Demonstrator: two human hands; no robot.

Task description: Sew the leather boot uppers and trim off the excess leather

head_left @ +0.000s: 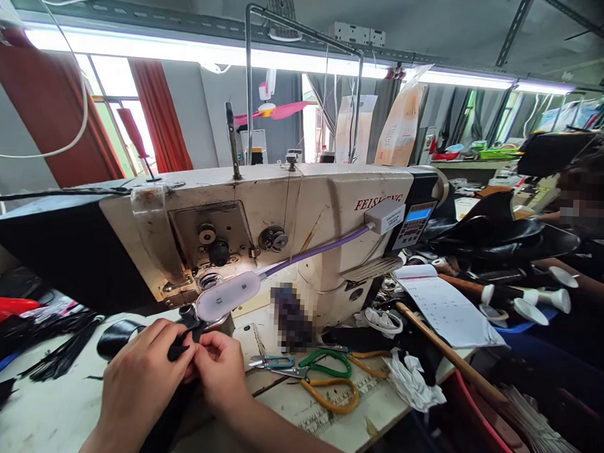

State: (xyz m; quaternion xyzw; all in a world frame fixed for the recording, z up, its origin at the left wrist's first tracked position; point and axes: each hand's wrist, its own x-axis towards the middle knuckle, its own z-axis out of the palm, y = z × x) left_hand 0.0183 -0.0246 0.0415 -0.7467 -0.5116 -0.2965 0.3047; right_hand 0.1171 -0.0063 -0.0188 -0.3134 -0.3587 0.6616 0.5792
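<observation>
My left hand [143, 370] and my right hand [220, 370] meet in front of the needle area of a white sewing machine [313, 200]. The fingers of both are closed on a piece of black material [179, 348], pinching it between them. More of that material [166, 427] hangs down below my wrists. Its exact kind I cannot make out. Just above my fingers sits an oval lamp [229, 297] on a purple bendable arm, covering the needle. A shiny black curved piece [119, 337] lies behind my left hand.
Green-handled scissors [331, 362], orange-handled scissors [332, 393] and small blue snips [273, 362] lie right of my hands. Crumpled white paper [415, 382], a notepad [446, 303] and a wooden stick [451, 353] are farther right. Black strips [64, 349] lie left. Another person [591, 199] is at far right.
</observation>
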